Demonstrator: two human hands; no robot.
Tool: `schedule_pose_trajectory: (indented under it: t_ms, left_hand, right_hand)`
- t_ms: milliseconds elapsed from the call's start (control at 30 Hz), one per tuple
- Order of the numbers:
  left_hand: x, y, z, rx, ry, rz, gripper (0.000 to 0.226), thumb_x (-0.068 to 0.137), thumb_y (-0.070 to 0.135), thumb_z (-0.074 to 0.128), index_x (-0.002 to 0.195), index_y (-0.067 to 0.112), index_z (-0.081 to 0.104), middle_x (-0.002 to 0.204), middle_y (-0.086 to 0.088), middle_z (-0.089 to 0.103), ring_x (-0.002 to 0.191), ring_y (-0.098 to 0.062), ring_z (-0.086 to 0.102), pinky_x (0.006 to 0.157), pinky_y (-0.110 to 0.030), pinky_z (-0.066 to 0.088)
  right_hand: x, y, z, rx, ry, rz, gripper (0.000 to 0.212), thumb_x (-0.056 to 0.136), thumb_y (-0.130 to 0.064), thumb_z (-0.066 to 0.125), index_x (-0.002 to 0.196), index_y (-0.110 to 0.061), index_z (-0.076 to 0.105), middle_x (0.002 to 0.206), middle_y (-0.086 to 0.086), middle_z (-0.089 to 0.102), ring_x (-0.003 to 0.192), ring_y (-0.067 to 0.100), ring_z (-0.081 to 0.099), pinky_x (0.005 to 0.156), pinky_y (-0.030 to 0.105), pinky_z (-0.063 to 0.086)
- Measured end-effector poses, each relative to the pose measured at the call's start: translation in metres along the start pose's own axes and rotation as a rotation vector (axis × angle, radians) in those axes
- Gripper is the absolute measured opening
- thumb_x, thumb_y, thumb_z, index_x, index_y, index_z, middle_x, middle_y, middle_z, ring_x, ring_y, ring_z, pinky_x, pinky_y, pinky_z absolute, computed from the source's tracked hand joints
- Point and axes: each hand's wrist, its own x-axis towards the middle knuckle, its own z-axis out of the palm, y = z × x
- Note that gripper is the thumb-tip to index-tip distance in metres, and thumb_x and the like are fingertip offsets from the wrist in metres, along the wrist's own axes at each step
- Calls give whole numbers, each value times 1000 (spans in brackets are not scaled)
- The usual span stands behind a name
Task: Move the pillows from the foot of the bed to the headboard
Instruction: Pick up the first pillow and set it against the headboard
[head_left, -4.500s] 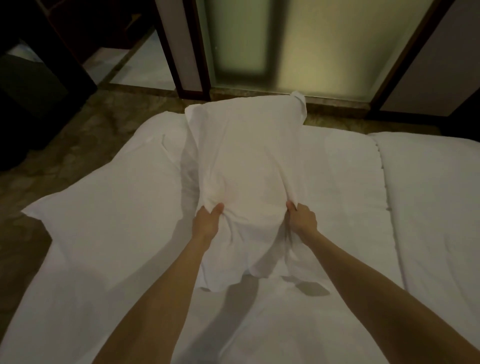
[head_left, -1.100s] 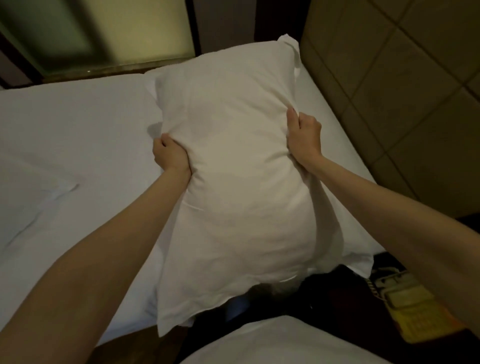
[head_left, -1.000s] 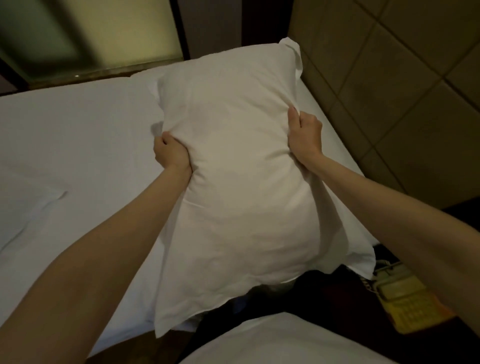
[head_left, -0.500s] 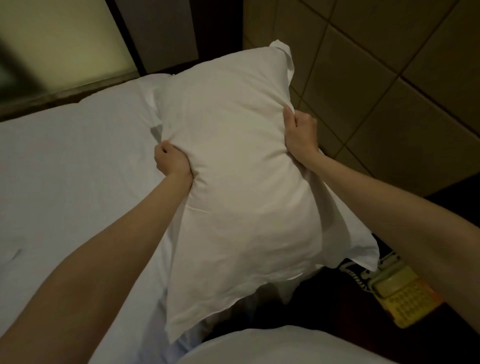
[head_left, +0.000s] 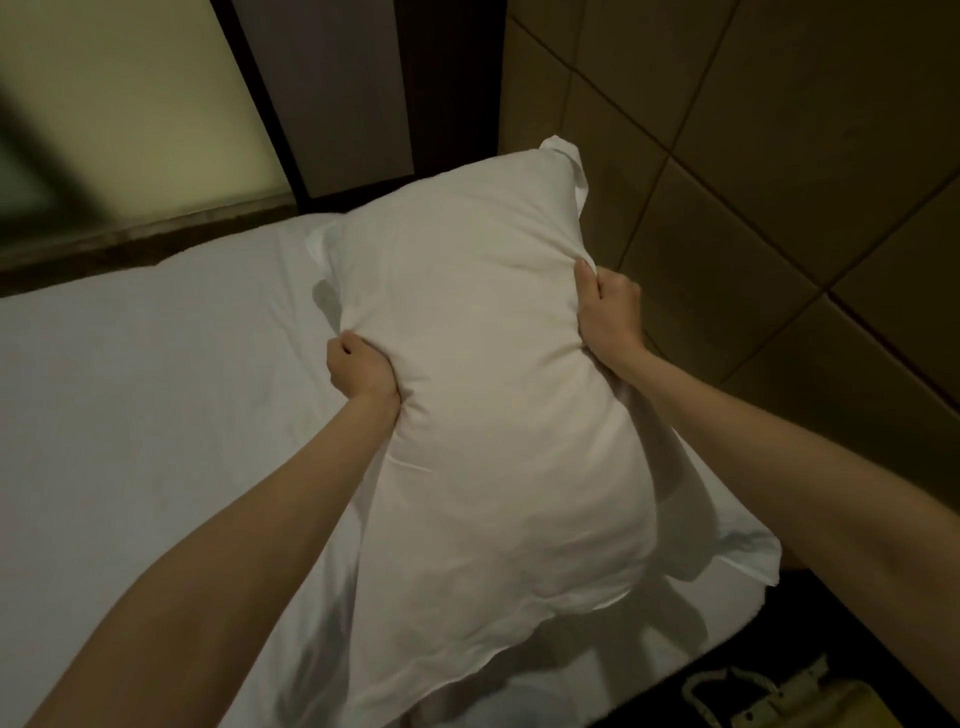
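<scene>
I hold a large white pillow (head_left: 483, 395) lengthwise in front of me, over the right side of the bed (head_left: 130, 415). My left hand (head_left: 361, 371) is clenched on its left edge. My right hand (head_left: 608, 312) grips its right edge, close to the padded brown headboard (head_left: 753, 218). The pillow's far corner reaches up beside the headboard panels, and its near end hangs over the bed's corner. No other pillow shows in this view.
A frosted glass panel (head_left: 130, 104) with dark frames stands beyond the bed's far side. At the bottom right, a yellowish telephone (head_left: 779, 696) sits on a dark bedside surface (head_left: 909, 649) next to the bed.
Since 4.5 s ago I have lifted the pillow off the foot of the bed and carried it to the headboard end. In the last second it shifted closer to the headboard.
</scene>
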Motion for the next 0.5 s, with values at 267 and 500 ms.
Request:
schedule_pose_trajectory:
  t_ms: [267, 500]
  left_hand:
    - [45, 28, 85, -45, 3, -30, 29, 96, 24, 32, 83, 6, 50, 94, -12, 56, 86, -24, 52, 83, -37, 45]
    - [106, 52, 155, -110, -35, -29, 30, 96, 24, 31, 75, 8, 45, 79, -3, 51, 79, -22, 49, 73, -32, 41]
  right_hand:
    - [112, 11, 21, -11, -8, -65, 48, 98, -34, 39, 61, -4, 48, 59, 14, 50, 60, 29, 46, 58, 44, 37]
    - [200, 12, 56, 23, 17, -94, 52, 98, -35, 38, 61, -2, 50, 58, 15, 50, 57, 28, 45, 58, 48, 40]
